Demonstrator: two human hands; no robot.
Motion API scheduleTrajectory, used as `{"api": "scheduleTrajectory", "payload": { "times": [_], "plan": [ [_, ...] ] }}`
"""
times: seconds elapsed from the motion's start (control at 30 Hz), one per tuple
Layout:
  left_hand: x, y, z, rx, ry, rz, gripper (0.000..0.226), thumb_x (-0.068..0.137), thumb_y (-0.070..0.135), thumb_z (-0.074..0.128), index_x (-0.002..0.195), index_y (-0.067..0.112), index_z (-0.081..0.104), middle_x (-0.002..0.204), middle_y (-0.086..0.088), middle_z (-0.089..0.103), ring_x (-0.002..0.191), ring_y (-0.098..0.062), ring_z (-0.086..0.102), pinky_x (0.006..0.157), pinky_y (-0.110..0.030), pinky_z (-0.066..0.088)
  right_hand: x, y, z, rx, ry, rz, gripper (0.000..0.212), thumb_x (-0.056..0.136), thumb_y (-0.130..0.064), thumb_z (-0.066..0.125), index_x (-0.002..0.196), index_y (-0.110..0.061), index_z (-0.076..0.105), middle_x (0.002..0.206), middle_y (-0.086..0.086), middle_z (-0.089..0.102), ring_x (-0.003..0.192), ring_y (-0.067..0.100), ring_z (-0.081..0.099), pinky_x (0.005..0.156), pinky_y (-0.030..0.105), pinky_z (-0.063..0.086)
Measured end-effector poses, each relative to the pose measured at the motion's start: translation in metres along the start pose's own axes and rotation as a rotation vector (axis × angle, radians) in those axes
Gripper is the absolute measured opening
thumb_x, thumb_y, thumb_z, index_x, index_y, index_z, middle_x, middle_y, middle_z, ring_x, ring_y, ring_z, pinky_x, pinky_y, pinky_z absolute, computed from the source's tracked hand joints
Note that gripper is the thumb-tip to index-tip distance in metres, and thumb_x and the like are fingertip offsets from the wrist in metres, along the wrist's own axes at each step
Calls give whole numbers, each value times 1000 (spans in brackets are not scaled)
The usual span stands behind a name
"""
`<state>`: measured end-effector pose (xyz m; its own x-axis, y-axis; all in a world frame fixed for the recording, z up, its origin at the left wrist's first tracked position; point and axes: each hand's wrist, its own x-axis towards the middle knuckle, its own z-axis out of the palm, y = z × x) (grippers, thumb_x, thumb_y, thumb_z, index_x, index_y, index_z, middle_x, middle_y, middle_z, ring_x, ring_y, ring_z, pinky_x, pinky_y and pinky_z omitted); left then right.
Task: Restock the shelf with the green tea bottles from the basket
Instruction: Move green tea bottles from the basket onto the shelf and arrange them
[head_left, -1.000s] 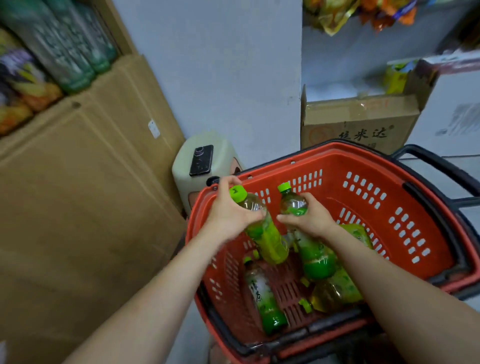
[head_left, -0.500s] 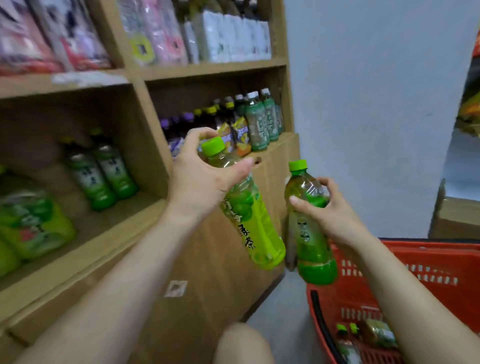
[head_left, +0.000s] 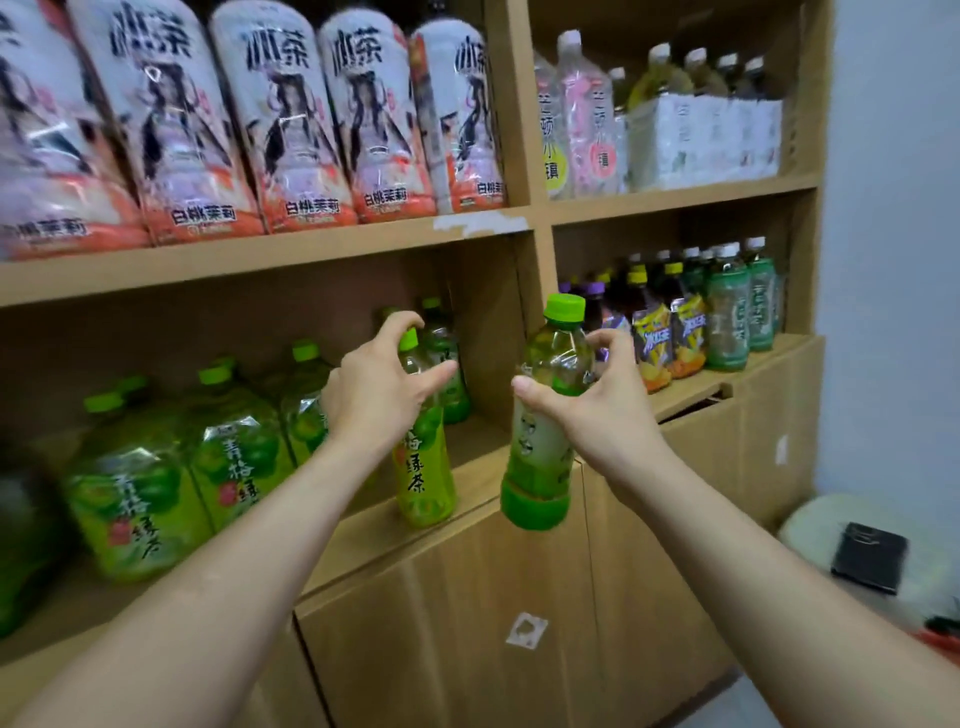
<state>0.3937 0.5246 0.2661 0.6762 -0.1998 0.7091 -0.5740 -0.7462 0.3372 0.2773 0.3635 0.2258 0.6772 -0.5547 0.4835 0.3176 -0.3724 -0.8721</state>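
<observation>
My left hand is curled around the neck of a green tea bottle with a yellow-green label. This bottle stands upright on the front edge of the middle shelf. My right hand grips a second green tea bottle by its upper half. It hangs in the air in front of the shelf's upright divider, its base below the shelf board. More small green tea bottles stand at the back of the same bay. Only a red sliver of the basket shows at the lower right.
Large green tea jugs fill the left of the bay. Pink-labelled large bottles line the shelf above. Mixed drink bottles stand in the right bay. A dark phone lies on a white stool at the right, next to a grey wall.
Both hands lifted a bottle each out of the basket and carried them up to the shelf. The view swung from the basket to the shelf. The left bottle now rests on the shelf edge.
</observation>
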Motion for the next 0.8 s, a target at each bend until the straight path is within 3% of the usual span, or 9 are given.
{"api": "scheduleTrajectory", "payload": {
  "times": [0.13,0.23,0.33,0.43,0.53,0.67,0.73,0.8],
  "plan": [
    [12,-25,11,80,-39,-47,60,83,67,45,133,39,28,97,-7,67,85,-33,64,67,-37,50,19,-1,44,-98,19,-65,72,64,-47,81,114,-28,34,113,-5,53,104,18,55,89,39,49],
    [4,-31,15,27,-185,-14,90,76,52,60,140,44,-2,106,-9,58,79,-30,63,67,-40,53,26,5,70,-140,-22,-49,71,71,-42,79,122,-24,34,103,-11,47,96,13,50,78,26,40],
    [-7,-41,20,-54,-169,-21,106,74,49,70,139,50,-14,121,-15,54,94,-35,62,77,-45,52,28,29,85,-146,-150,-25,83,73,-34,80,137,-29,27,113,-9,55,106,14,56,87,27,44],
    [-12,-51,28,-101,-85,-56,108,75,49,72,142,47,-13,124,-14,54,94,-30,60,69,-36,48,24,59,91,-310,-339,60,84,70,-24,82,138,-30,33,125,-5,60,116,17,57,99,35,46],
    [-10,-59,38,-131,-39,-123,110,71,52,73,147,39,-6,121,-12,58,87,-23,56,65,-33,44,22,69,94,-366,-331,83,72,67,-30,84,128,-24,46,121,-4,63,114,17,58,96,33,48],
    [-2,-63,47,-131,-12,-179,108,67,57,74,149,27,10,139,-11,47,119,-31,52,87,-43,49,23,71,108,-480,-235,63,69,62,-43,84,114,-26,41,112,-4,64,104,22,61,84,41,52],
    [-1,-63,48,-140,-22,-174,107,65,56,75,148,26,14,140,-11,45,122,-32,50,92,-45,48,23,73,115,-503,-215,67,68,63,-44,83,111,-25,40,113,-2,62,106,25,60,84,44,51],
    [-5,-64,48,-165,-53,-189,110,64,54,77,148,28,11,139,-12,45,122,-33,49,95,-46,47,22,75,114,-501,-252,95,75,64,-44,83,120,-23,39,120,1,59,111,26,58,88,44,49]
  ]
}}
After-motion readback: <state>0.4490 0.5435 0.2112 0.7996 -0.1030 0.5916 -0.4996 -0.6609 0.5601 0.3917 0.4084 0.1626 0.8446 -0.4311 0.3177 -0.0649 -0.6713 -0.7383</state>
